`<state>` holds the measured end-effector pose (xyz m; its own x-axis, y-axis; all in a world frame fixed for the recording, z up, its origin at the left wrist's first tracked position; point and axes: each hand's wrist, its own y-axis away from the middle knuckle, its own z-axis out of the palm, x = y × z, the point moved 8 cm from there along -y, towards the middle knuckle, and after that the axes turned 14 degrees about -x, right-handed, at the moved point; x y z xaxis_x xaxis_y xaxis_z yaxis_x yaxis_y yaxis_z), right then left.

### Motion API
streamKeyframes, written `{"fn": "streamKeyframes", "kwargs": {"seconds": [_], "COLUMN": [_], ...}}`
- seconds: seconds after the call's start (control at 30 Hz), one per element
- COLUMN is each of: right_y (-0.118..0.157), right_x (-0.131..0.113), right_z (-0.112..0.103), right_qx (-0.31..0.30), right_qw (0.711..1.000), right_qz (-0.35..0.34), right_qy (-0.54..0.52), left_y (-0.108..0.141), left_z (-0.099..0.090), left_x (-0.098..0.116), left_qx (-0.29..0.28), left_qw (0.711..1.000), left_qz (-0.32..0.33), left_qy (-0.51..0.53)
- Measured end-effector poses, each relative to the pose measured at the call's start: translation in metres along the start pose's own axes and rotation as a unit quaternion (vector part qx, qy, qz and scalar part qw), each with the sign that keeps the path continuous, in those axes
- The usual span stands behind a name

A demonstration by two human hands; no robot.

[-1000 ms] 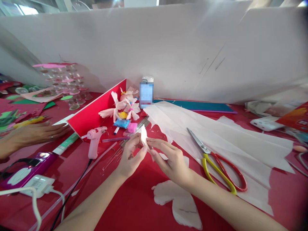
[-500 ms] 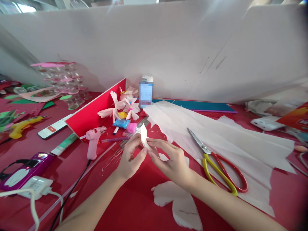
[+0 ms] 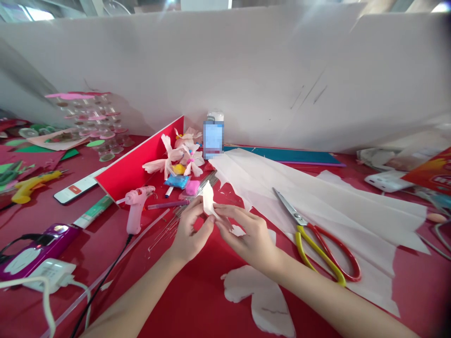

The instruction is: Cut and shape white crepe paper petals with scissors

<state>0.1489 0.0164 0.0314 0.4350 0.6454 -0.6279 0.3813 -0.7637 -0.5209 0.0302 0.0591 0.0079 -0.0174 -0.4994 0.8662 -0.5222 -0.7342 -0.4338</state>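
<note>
A small folded piece of white paper (image 3: 208,198) stands upright between my two hands. My left hand (image 3: 190,230) pinches it from the left, its thumb at the lower edge. From the right, my right hand (image 3: 248,234) grips its lower part between thumb and fingers. Below my right hand, cut white paper petals (image 3: 271,307) lie on the red table. Open scissors (image 3: 301,220) with red and yellow handles rest on a large white paper sheet (image 3: 338,211) to the right. Pale pink paper flowers (image 3: 171,157) lie beyond my left hand.
A pink glue gun (image 3: 136,211) stands left of my hands beside thin wires (image 3: 169,230). Behind it leans a red board (image 3: 141,164). A phone (image 3: 213,138) stands at the back wall. A purple power strip (image 3: 38,249) and cables are at the left.
The white paper has turned slightly and shows a broader face, its tip a little further left. Both hands keep their hold in nearly the same place.
</note>
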Motion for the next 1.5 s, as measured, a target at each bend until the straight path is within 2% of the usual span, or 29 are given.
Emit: {"fn": "streamKeyframes", "kwargs": {"seconds": [0.17, 0.33, 0.43, 0.5, 0.53, 0.6, 0.7, 0.8, 0.9, 1.0, 1.1, 1.2, 1.33, 1.5], "right_y": [-0.001, -0.010, -0.015, -0.018, -0.020, -0.021, -0.021, -0.021, -0.023, -0.023, -0.023, -0.021, -0.015, -0.011], "right_x": [0.004, -0.005, -0.010, -0.010, -0.010, -0.010, -0.010, -0.011, -0.014, -0.021, -0.028, -0.035, -0.045, -0.048], "right_z": [-0.004, -0.026, -0.040, -0.045, -0.046, -0.048, -0.050, -0.052, -0.051, -0.052, -0.055, -0.058, -0.058, -0.057], "right_qx": [-0.004, 0.001, 0.005, -0.012, -0.024, -0.046, -0.061, -0.073, -0.100, -0.122, -0.126, -0.103, -0.063, -0.032], "right_qw": [1.000, 0.991, 0.987, 0.989, 0.990, 0.991, 0.992, 0.993, 0.991, 0.988, 0.987, 0.982, 0.949, 0.914], "right_qz": [-0.008, -0.043, -0.052, -0.053, -0.055, -0.061, -0.073, -0.080, -0.085, -0.089, -0.092, -0.116, -0.184, -0.207], "right_qy": [0.018, 0.128, 0.153, 0.139, 0.128, 0.106, 0.086, 0.042, -0.014, -0.009, 0.029, 0.104, 0.248, 0.346], "left_y": [-0.002, -0.002, -0.001, 0.001, 0.001, -0.001, -0.001, 0.002, 0.007, 0.015, 0.018, 0.019, 0.019, 0.017], "left_z": [0.003, 0.003, -0.007, -0.015, -0.015, -0.006, 0.015, 0.028, 0.041, 0.046, 0.039, 0.033, 0.034, 0.040], "left_x": [0.002, 0.005, -0.001, -0.013, -0.020, -0.035, -0.045, -0.045, -0.043, -0.044, -0.050, -0.055, -0.053, -0.044], "left_qx": [-0.012, -0.026, 0.024, 0.070, 0.073, 0.034, -0.058, -0.103, -0.161, -0.218, -0.213, -0.194, -0.208, -0.227], "left_qw": [1.000, 0.999, 0.999, 0.994, 0.991, 0.977, 0.937, 0.896, 0.841, 0.805, 0.803, 0.805, 0.796, 0.787], "left_qz": [-0.006, -0.002, 0.008, -0.016, -0.040, -0.100, -0.171, -0.205, -0.236, -0.261, -0.251, -0.228, -0.191, -0.171], "left_qy": [-0.028, -0.039, 0.026, 0.077, 0.107, 0.184, 0.298, 0.381, 0.460, 0.486, 0.497, 0.512, 0.535, 0.547]}}
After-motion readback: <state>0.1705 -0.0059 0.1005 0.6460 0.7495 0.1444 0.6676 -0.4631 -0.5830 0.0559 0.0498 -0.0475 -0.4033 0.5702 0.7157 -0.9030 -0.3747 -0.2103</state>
